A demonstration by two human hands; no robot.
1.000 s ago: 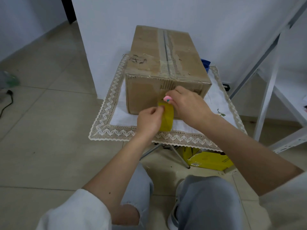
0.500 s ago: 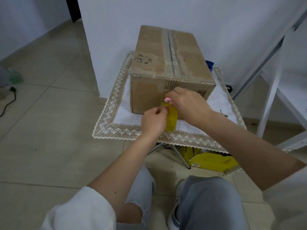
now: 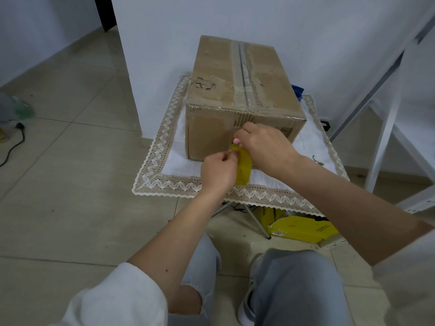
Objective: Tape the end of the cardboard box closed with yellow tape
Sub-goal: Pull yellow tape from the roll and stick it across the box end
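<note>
Both hands, left hand (image 3: 217, 169) and right hand (image 3: 266, 147), pinch the yellow tape (image 3: 243, 168) at the cardboard box (image 3: 237, 90) near face. Tape appears limp, sticky; hold edges only.

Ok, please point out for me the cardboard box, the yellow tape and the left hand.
cardboard box (image 3: 237, 71): head view, on its top face.
yellow tape (image 3: 244, 170): head view, on the middle of the hanging strip.
left hand (image 3: 217, 170): head view, on the back of the hand.

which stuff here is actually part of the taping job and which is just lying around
In the job:
cardboard box
yellow tape
left hand, pinching the tape
right hand, at the tape's top

Lying about:
yellow packet under the table
black cable on the floor
</note>
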